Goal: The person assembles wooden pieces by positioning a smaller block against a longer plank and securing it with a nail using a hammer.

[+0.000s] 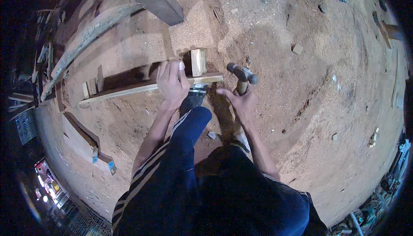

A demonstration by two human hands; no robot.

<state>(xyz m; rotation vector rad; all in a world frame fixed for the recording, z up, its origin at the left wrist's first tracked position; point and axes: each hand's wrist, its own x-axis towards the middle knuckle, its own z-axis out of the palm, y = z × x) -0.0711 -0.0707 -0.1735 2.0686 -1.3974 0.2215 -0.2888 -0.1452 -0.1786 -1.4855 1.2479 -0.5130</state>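
Note:
My right hand (245, 102) is closed round the handle of a hammer (241, 73), its metal head raised just past the right end of a long wooden strip (129, 91). My left hand (173, 83) grips that strip right of its middle, fingers over the far side; some fingertips are slightly smeared. A short wood block (196, 62) stands against the far side of the strip, near its right end. Another short wood piece (87, 90) joins it at the left end. My dark shoe (193, 98) is close against the near side of the strip.
Sandy ground lies all round, with small wood scraps (297, 49) on it. A thick post (165, 8) stands ahead, and a pale pole (86, 34) lies at the far left. Cut boards (81, 143) rest at the left. Piled clutter (378, 206) lines the lower right rim.

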